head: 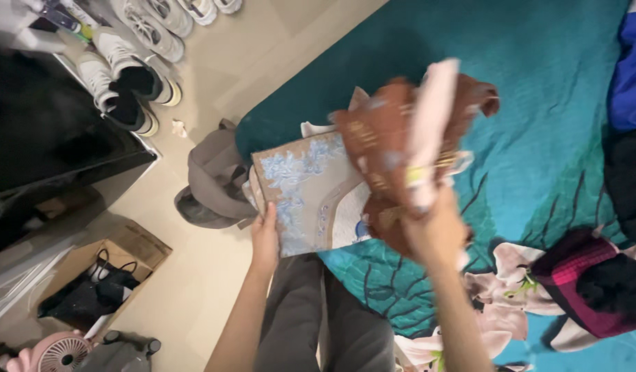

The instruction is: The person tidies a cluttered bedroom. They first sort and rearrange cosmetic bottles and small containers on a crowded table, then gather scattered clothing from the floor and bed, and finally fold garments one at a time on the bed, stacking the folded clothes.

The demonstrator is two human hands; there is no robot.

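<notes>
The left hand (pixel 265 238) is gripping the near-left edge of a beige, blue-patterned cloth (pixel 311 193) over the bed (pixel 538 83). The right hand (pixel 435 231) is clenching a brown and pink garment (pixel 394 138), raised just right of it, overlapping its right edge.
</notes>
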